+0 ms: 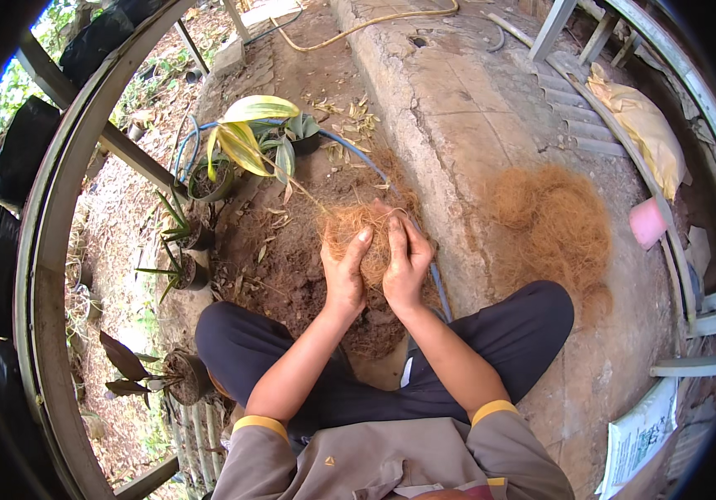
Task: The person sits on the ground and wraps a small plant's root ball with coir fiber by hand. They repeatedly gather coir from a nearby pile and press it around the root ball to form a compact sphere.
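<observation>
Between my two hands is a ball of brown coconut fibre (375, 265), pressed from both sides above the soil. My left hand (344, 272) wraps its left side, thumb laid over the front. On the right side, my right hand (407, 262) cups the fibre with bent fingers. A thin stem rises from the ball towards the upper left and ends in yellow-green striped leaves (248, 134). Whatever the fibre encloses is hidden. Dark loose soil (295, 300) lies on the ground below and to the left of my hands.
A heap of loose coconut fibre (552, 225) lies on the concrete ledge (458, 125) at right. Potted plants (192, 272) line the left side. A blue hose (358, 153) runs behind my hands. A pink container (647, 223) and a yellowish sack (642, 125) stand far right.
</observation>
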### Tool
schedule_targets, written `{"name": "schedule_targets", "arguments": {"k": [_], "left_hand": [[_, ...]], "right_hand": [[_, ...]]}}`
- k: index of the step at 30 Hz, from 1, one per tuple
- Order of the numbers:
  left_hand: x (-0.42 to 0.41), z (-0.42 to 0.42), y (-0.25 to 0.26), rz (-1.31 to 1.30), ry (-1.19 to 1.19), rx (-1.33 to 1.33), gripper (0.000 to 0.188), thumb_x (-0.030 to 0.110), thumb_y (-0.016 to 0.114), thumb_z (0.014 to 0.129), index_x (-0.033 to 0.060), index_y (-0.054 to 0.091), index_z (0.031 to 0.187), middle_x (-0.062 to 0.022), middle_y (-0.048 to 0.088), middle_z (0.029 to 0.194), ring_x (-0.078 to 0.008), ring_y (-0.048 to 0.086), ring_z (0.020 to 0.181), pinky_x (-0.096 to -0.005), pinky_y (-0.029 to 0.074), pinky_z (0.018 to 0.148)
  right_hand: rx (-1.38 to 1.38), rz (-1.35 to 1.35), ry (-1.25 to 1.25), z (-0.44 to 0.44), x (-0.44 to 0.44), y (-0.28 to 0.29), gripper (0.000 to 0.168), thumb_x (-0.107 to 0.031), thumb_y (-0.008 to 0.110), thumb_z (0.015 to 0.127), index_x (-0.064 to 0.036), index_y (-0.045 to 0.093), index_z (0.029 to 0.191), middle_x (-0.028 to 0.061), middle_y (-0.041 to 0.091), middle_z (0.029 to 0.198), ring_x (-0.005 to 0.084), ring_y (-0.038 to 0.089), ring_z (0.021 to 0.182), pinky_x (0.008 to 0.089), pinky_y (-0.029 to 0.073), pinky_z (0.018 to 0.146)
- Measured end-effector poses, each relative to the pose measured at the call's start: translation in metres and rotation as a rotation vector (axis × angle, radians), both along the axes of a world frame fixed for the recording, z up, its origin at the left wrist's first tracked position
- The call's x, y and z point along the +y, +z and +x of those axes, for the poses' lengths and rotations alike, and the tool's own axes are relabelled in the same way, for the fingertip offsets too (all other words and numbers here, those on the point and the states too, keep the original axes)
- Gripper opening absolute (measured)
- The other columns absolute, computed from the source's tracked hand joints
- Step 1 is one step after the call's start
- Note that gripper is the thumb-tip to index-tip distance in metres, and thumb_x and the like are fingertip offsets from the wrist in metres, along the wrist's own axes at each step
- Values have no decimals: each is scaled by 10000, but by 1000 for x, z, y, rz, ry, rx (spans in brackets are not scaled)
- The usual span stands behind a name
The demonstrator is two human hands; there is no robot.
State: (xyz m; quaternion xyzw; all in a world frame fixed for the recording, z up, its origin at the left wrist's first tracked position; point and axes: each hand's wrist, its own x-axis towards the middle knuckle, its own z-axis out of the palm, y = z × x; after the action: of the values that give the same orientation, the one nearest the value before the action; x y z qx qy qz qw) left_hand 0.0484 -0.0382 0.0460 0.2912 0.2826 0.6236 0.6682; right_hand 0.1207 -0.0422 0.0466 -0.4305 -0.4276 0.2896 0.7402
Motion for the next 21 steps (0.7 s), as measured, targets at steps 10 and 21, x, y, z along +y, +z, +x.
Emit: {"name": "schedule_targets", "arguments": {"k": [10,21], "left_hand": [[3,-3,-8,-76,11,37,461,202,604,884,31,420,1270,-109,547,1157,-187,547,1037,-305,446,903],[8,5,-1,-131,90,33,412,190,612,868,16,452,1206,-104,529,1166,-204,510,1093,-336,437,926]], "right_hand": [[202,-198,-28,10,11,-16,212,-163,633,873,4,627,1005,97,637,980,165,606,893,300,485,793],[52,57,130,16,20,-23,269,-141,486,929,17,555,1136,141,580,1147,198,516,1119,317,437,918]]}}
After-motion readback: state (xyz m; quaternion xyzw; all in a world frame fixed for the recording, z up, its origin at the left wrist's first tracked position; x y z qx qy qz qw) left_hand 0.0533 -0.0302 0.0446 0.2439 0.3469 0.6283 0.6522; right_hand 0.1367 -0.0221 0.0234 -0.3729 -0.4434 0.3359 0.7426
